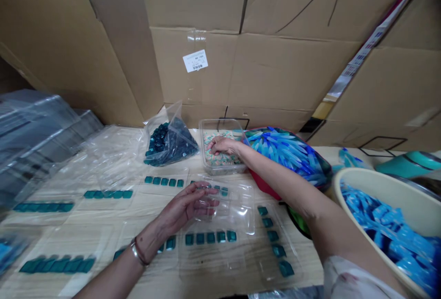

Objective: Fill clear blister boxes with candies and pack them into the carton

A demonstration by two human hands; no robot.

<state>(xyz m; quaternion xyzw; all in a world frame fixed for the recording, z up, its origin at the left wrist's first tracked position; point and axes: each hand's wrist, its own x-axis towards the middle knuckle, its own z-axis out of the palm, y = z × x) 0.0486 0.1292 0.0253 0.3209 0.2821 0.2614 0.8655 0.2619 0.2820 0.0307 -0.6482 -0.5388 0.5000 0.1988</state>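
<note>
My left hand (182, 209) grips a clear plastic tray (241, 209), its fingers showing through the transparent wall. The tray is raised a little above the table. My right hand (223, 146) reaches into a clear plastic box (225, 169) of small pale pink and green pieces (218, 160). Its fingers are curled down among the pieces, and I cannot make out what lies between them. Around the held tray, teal square pieces (211, 238) lie in short rows on clear trays, and another row (273, 235) runs down the right side.
A plastic bag of dark teal pieces (168, 143) stands left of the box. Blue slender pieces (282, 152) fill a red-edged container at right, beside a cream tub (382, 177) of blue packets. Stacked clear trays (37, 129) stand at left. Cardboard (275, 74) walls the back.
</note>
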